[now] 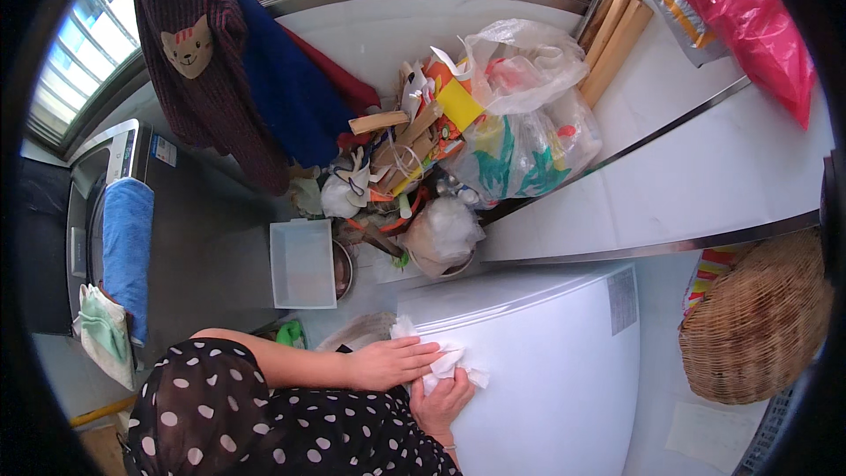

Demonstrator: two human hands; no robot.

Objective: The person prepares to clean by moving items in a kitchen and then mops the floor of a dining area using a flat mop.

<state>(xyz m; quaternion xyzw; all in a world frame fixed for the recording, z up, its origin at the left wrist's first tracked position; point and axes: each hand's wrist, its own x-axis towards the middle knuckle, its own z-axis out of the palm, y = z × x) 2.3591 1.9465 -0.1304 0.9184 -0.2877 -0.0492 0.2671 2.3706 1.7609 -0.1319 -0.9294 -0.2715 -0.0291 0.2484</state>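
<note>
My left hand (386, 362) reaches in from the left with fingers straight and close together, its fingertips on a crumpled white tissue (447, 362). My right hand (441, 403) comes up from below, fingers curled around the lower part of the same tissue. Both hands meet at the edge of a large smooth white appliance (548, 377), which looks like a refrigerator. One end of the tissue sticks up beyond my left fingers, and another lies flat on the white surface. My left thumb is hidden.
A washing machine (205, 244) with a blue towel (127, 244) stands left. Near it are a translucent plastic bin (303, 268) and heaped cardboard scraps (416, 139). Plastic bags (522, 145) lean behind. Clothes (198, 79) hang at upper left; a wicker basket (753, 324) is at right.
</note>
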